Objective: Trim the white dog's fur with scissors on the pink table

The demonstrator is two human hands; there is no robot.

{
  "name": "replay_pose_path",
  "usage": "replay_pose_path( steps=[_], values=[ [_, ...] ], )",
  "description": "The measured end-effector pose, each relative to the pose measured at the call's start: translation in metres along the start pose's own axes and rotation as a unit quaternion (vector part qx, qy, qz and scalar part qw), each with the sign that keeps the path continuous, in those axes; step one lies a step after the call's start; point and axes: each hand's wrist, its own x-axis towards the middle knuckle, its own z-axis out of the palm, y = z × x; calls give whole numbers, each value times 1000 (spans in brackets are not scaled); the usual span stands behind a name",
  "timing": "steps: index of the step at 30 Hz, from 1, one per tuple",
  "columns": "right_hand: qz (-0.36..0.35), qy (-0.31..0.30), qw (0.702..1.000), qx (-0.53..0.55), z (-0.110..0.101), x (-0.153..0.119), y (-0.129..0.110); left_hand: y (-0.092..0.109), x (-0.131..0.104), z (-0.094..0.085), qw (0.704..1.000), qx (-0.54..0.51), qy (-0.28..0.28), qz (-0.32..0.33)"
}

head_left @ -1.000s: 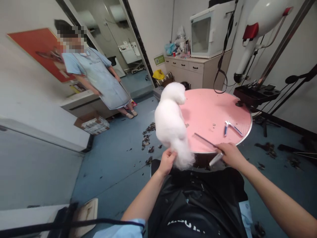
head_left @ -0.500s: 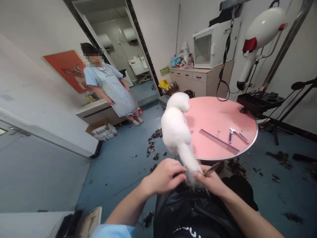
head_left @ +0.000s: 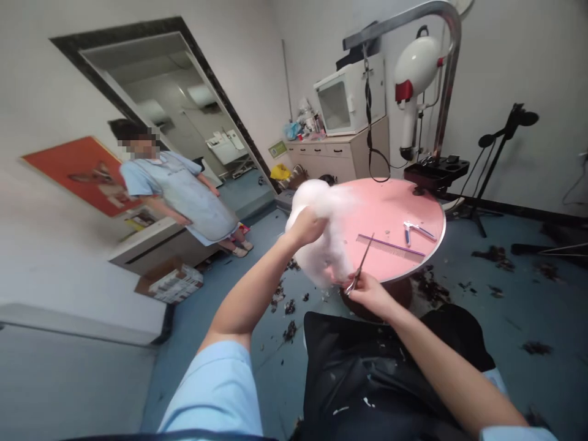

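Note:
A fluffy white dog (head_left: 337,245) is at the left edge of the round pink table (head_left: 386,208), partly blurred and with its head turned away. My left hand (head_left: 311,225) is closed on it high on the body, its fingertips hidden against the fur. Low by the dog's hind end, my right hand (head_left: 370,294) holds a pair of grooming scissors (head_left: 362,266), blades pointing up over the table. On the tabletop lie a purple-backed comb (head_left: 390,244) and blue-handled pliers-like clippers (head_left: 418,231).
A grooming arm with a black hanging loop (head_left: 369,104) rises behind the table. A white dryer (head_left: 417,67) and a dark tool tray (head_left: 436,174) stand at the right. A person in an apron (head_left: 184,196) stands at the left. Dark hair clumps (head_left: 432,288) litter the floor.
My left hand has moved up from near the held white limb or tail onto the dog's upper body. My right hand has let go of it; the scissors now point upward. The view has shifted right.

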Motion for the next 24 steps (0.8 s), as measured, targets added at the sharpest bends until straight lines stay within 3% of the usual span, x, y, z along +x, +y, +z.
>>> replay_pose_path(
  steps=[4,6,9,14,20,24],
  values=[
    [-52,27,982,-179,44,2,27,-10,4,1,999,-9,49,-12],
    [-67,30,970,-233,57,4,22,-11,6,3,997,-24,65,-15],
    [-98,12,973,-208,70,7,7,-7,8,3,996,-36,77,-24],
    [-86,17,972,-219,82,8,2,5,9,3,995,-33,80,-50],
    [-25,24,924,-381,83,1,21,16,10,2,990,-49,99,-90],
    [-23,25,906,-422,82,1,25,17,9,0,988,-52,98,-107]
  ],
)
